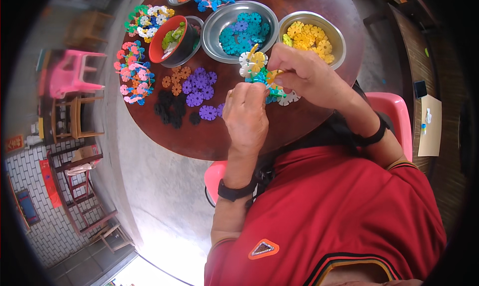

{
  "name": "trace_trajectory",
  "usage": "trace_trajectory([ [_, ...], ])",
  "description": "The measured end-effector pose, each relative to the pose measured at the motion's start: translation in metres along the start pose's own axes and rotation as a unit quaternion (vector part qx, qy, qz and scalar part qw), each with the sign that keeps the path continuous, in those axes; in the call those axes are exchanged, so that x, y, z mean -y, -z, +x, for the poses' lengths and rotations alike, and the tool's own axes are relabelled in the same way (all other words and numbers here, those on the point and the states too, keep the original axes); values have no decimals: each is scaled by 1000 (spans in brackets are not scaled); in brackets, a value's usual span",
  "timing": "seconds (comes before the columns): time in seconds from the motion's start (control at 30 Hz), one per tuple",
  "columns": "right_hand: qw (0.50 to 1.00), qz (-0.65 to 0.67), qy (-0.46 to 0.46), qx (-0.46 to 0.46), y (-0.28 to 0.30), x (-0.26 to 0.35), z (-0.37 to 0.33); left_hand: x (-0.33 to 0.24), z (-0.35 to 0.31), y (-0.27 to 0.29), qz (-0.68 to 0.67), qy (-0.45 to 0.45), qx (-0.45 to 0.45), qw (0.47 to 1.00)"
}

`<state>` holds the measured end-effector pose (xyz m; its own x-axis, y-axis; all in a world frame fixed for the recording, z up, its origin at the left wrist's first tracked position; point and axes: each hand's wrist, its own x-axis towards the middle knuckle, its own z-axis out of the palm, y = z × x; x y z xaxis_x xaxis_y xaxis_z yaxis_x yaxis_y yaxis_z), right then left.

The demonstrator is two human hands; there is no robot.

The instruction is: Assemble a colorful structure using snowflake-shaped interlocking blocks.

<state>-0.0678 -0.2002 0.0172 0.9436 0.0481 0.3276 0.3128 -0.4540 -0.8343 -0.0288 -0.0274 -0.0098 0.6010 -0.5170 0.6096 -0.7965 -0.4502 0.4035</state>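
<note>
Both my hands are at the table's near edge, working on a built cluster of interlocking plastic flower discs (257, 76) in white, yellow, teal and green. My left hand (246, 114) is closed on the cluster's near left side, its fingertips turned away from view. From the right, my right hand (309, 76) pinches a yellow flower disc (272, 77) against the cluster; whether that disc is joined on is hidden by the fingers. White discs (289, 98) stick out below my right hand.
Beyond my hands stand a metal bowl of teal discs (204, 34), a metal bowl of yellow discs (341, 39) and a red-and-black bowl (157, 49) with green pieces. Loose purple (199, 86), orange (176, 78) and black discs (171, 108) lie left. Finished-looking disc chains (135, 74) line the far left edge.
</note>
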Motion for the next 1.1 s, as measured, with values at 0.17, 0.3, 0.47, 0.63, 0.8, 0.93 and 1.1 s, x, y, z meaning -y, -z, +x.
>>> trace_trajectory([
  [0.17, 998, 55, -18, -18, -6, 1, 0, 5, 2, -3, -27, 2, -22, 999],
  [0.3, 996, 28, -82, -12, 28, -3, 0, 8, 1, -2, -74, 58, -26, 995],
  [0.47, 941, -330, -13, -71, 76, -55, -15, 18, 2, -1, -107, 132, 4, 985],
  [0.63, 875, -457, -154, 54, 67, -54, -17, 9, 2, -1, -164, 219, 3, 962],
  [0.8, 877, -448, -171, 39, 59, -59, -14, -1, 3, 2, -250, 332, 25, 909],
  [0.93, 889, -438, -128, -34, 55, -63, -18, -2, 0, 2, -161, 184, 66, 967],
  [1.1, 887, -448, -100, -42, 53, -67, -17, -2, 1, 0, -138, 88, 68, 984],
])
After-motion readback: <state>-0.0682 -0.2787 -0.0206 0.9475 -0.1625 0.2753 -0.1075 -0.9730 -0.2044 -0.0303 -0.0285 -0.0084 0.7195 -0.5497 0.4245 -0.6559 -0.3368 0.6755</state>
